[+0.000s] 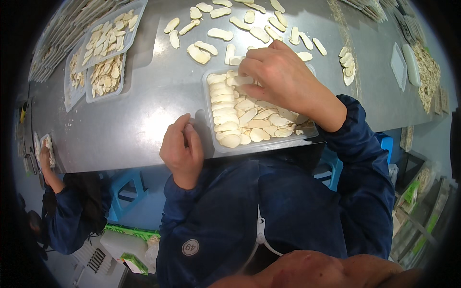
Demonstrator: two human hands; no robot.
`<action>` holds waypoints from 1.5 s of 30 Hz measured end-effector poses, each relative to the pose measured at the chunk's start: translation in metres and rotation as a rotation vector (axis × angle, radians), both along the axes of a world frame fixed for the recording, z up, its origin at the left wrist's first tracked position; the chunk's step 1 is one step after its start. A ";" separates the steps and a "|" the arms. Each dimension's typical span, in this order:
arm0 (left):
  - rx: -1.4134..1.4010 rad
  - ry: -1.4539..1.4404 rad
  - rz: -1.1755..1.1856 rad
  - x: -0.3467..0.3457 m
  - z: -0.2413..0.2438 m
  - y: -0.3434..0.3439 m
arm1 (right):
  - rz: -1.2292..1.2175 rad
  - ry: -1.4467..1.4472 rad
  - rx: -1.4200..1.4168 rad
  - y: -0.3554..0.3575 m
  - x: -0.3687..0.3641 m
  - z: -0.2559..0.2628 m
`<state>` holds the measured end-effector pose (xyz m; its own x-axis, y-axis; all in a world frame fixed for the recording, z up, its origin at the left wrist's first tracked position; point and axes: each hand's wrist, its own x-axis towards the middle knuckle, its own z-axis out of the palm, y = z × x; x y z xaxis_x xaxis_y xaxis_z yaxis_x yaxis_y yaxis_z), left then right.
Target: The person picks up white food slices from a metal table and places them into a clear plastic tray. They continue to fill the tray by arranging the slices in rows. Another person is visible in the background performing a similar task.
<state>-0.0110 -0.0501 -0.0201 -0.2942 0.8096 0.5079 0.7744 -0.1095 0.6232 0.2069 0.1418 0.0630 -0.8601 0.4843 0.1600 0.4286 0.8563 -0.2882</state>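
Note:
A clear plastic tray (212, 144) lies before me on the metal table, filled with pale dried slices, apparently mushroom. Down its left side runs a neat overlapping column of slices (224, 111); looser slices (264, 122) cover the rest. My right hand (279, 77) reaches over the tray's upper part, its fingertips pinching a pale slice (239, 80) near the top of the column. Left of the tray, my left hand (183, 147) rests by the table's near edge, fingers curled, and whether it holds anything cannot be seen. Single slices (220, 34) are spread on the table beyond the tray.
Filled plastic trays (108, 39) are stacked at the upper left, beside many piled trays (68, 32). A small pile of slices (347, 66) and a large heap (428, 75) lie to the right. A co-worker's hand (45, 154) is at the far left, near a blue stool (126, 190).

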 end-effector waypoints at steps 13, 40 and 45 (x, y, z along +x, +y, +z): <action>-0.027 -0.014 0.015 0.001 0.000 0.000 | -0.054 0.102 0.036 0.009 0.019 0.008; -0.127 -0.076 0.026 0.001 0.002 -0.006 | -0.717 -0.083 -0.032 0.076 0.147 -0.025; -0.094 -0.023 0.026 0.000 0.001 -0.005 | -0.388 0.080 0.033 0.031 0.101 0.003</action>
